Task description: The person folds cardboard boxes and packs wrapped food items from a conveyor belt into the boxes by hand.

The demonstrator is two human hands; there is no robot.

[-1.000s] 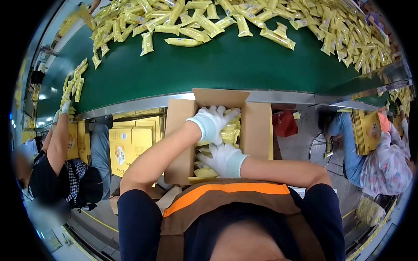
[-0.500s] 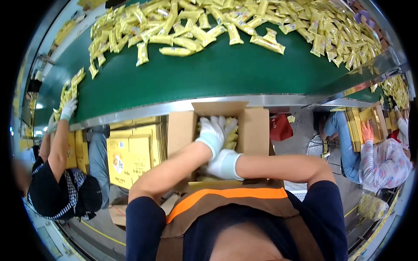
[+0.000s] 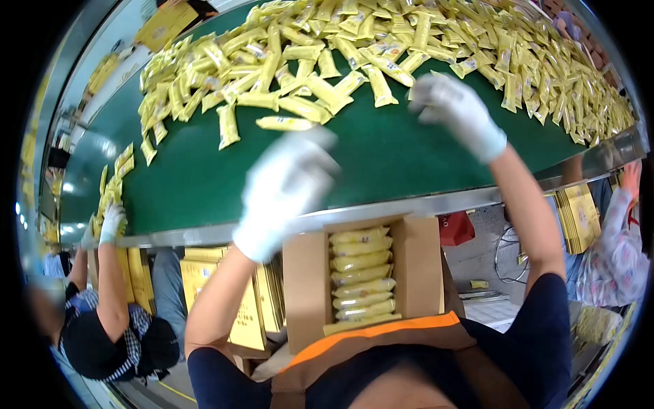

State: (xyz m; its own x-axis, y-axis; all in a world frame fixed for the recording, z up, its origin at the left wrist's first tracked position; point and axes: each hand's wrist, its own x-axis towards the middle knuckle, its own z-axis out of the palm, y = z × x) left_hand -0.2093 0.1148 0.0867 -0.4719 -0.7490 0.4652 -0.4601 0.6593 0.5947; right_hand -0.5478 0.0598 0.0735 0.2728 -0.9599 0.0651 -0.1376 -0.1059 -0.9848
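Note:
Over the green conveyor belt (image 3: 204,180) is my left hand (image 3: 289,187) in a white glove, just below a yellow wrapped packet (image 3: 283,123). Motion smears its fingers. My right hand (image 3: 456,116), also gloved, reaches farther out, by the near edge of the heap of yellow packets (image 3: 381,86). Its fingertips are blurred, and whether they touch a packet I cannot tell. Below both hands an open cardboard box (image 3: 306,286) stands against the belt's metal edge, flaps out. Yellow packets (image 3: 361,273) lie stacked in a column inside it.
Flattened yellow cartons (image 3: 245,327) stand left of the box. A co-worker at the left (image 3: 102,320) handles packets on the belt; another person sits at the right (image 3: 610,266) near more cartons (image 3: 579,211). A red bag (image 3: 456,228) is beyond the box's right flap.
Both my hands have left the box and moved up over the belt, the right one farther right. The packets in the box are now uncovered. The view has shifted slightly.

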